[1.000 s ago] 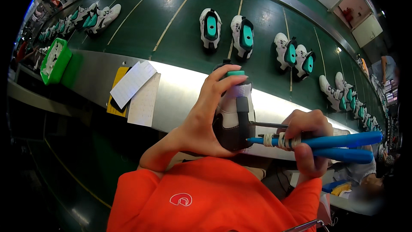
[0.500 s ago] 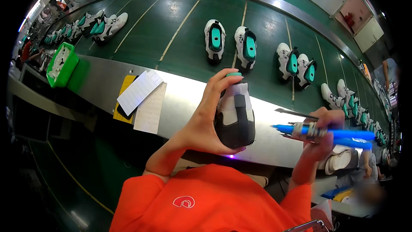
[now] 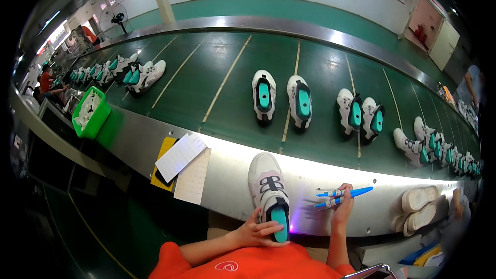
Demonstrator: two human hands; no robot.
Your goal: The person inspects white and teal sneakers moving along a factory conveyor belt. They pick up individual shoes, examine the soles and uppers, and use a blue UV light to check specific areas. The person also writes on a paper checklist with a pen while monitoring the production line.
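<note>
Left hand (image 3: pixel 256 233): cupping near shoe (image 3: pixel 265 168) at the heel
Right hand (image 3: pixel 342 208): gripping blue pens (image 3: pixel 361 191), hovering clear right
Near shoe: sitting off far belt (image 3: pixel 323 70), apparently unfinished

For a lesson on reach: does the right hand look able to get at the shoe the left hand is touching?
Probably yes: only metal ledge shows between the right hand and the shoe, though the blue pens in that hand might hinder a full grip.
</note>
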